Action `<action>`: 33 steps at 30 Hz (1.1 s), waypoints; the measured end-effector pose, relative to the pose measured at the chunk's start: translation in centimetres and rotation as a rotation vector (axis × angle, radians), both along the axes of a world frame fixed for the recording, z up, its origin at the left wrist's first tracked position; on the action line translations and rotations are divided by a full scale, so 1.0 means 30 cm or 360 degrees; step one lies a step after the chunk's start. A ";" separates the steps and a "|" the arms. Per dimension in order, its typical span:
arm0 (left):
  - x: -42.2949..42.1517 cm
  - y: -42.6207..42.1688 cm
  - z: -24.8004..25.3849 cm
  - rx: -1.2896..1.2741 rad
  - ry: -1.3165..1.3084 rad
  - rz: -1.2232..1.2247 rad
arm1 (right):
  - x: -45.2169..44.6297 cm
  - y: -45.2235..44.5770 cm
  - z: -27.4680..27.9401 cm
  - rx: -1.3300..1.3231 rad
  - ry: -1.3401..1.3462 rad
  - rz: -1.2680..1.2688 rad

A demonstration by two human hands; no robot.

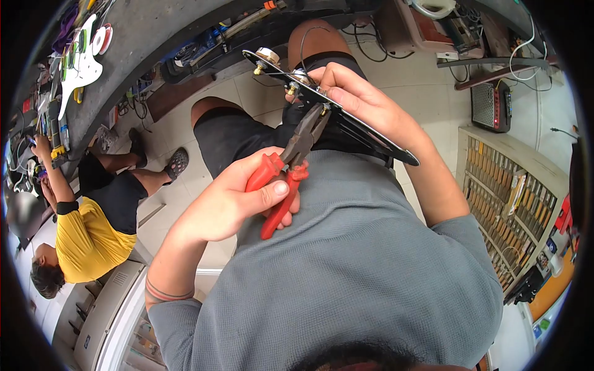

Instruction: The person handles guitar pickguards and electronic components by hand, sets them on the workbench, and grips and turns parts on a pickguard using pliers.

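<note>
My left hand is closed around red-handled combination pliers. Their dark jaws point up and touch, or nearly touch, a small brass fitting on the edge of a black guitar pickguard. Whether the jaws grip that fitting I cannot tell. The pickguard is held tilted and nearly edge-on in my right hand, fingers bent behind it and partly hidden. At its upper left end sit potentiometers with brass shafts, one with a pale round body. A thin dark wire loops up from the parts.
A dark curved workbench runs across the upper left, carrying a white pickguard, a wire spool and tools. A person in a yellow top works at left. At right stand a drawer cabinet and a small amplifier.
</note>
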State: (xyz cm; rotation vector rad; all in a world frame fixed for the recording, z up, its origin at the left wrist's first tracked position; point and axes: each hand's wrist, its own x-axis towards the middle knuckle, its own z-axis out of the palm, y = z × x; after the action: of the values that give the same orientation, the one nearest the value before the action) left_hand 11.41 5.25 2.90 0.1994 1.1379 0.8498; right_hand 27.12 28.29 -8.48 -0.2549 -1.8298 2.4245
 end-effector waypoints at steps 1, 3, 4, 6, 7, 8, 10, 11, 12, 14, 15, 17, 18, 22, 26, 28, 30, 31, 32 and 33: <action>0.004 0.000 0.007 0.0006 0.0069 -0.0007 | 0.006 0.000 -0.007 0.0035 -0.0019 -0.0007; 0.007 0.002 0.030 -0.0053 0.0312 -0.0116 | 0.010 -0.003 -0.006 0.0084 -0.0049 -0.0009; 0.008 0.004 0.043 -0.0081 0.0435 -0.0171 | 0.010 -0.007 0.000 0.0098 -0.0059 -0.0004; 0.023 0.017 0.073 -0.0061 0.0872 -0.0404 | 0.010 -0.014 0.009 0.0168 -0.0040 -0.0027; 0.034 0.020 0.082 -0.0052 0.1088 -0.0521 | 0.008 -0.021 0.013 0.0223 -0.0012 -0.0054; 0.047 0.016 0.085 0.0015 0.1274 -0.0568 | 0.006 -0.027 0.016 0.0278 0.0017 -0.0081; 0.071 0.005 0.085 0.0154 0.1641 -0.0663 | 0.004 -0.037 0.036 0.0223 -0.0030 -0.0099; 0.084 0.001 0.079 0.0166 0.1774 -0.0699 | 0.004 -0.039 0.041 0.0197 -0.0058 -0.0105; 0.097 -0.003 0.069 0.0178 0.1908 -0.0733 | 0.004 -0.036 0.032 0.0167 -0.0048 -0.0093; 0.108 -0.003 0.064 0.0188 0.2051 -0.0767 | 0.002 -0.026 0.007 0.0110 -0.0026 -0.0067; 0.109 -0.001 0.066 0.0184 0.2059 -0.0767 | 0.000 -0.026 0.008 0.0093 -0.0026 -0.0088; 0.096 0.006 0.083 0.0114 0.1804 -0.0717 | -0.002 -0.024 0.013 0.0060 -0.0026 -0.0131; 0.068 0.012 0.104 0.0052 0.1542 -0.0666 | -0.003 -0.021 0.003 0.0023 -0.0002 -0.0130; -0.012 -0.034 0.019 0.0141 0.0320 -0.0132 | -0.013 0.037 -0.046 -0.0163 0.0148 0.0015; -0.046 0.013 0.013 0.0046 -0.0144 -0.0086 | -0.022 0.050 -0.031 -0.0302 0.0185 0.0026; -0.041 0.008 -0.008 0.0086 -0.0182 -0.0056 | -0.020 0.044 -0.029 -0.0283 0.0179 0.0007; -0.041 0.009 -0.019 0.0097 -0.0252 -0.0012 | -0.018 0.044 -0.033 -0.0280 0.0163 0.0016; -0.040 0.008 -0.023 0.0100 -0.0282 -0.0001 | -0.015 0.044 -0.037 -0.0280 0.0155 0.0020; -0.041 0.007 -0.026 0.0102 -0.0312 0.0010 | -0.013 0.047 -0.043 -0.0217 0.0126 0.0029; -0.042 0.007 -0.029 0.0104 -0.0342 0.0020 | -0.011 0.054 -0.052 -0.0153 0.0098 0.0037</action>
State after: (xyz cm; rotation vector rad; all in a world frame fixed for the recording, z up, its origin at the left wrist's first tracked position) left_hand 10.14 5.45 2.03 0.1512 0.9123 0.8978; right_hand 26.79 29.92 -10.03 -0.1651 -1.7034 2.5100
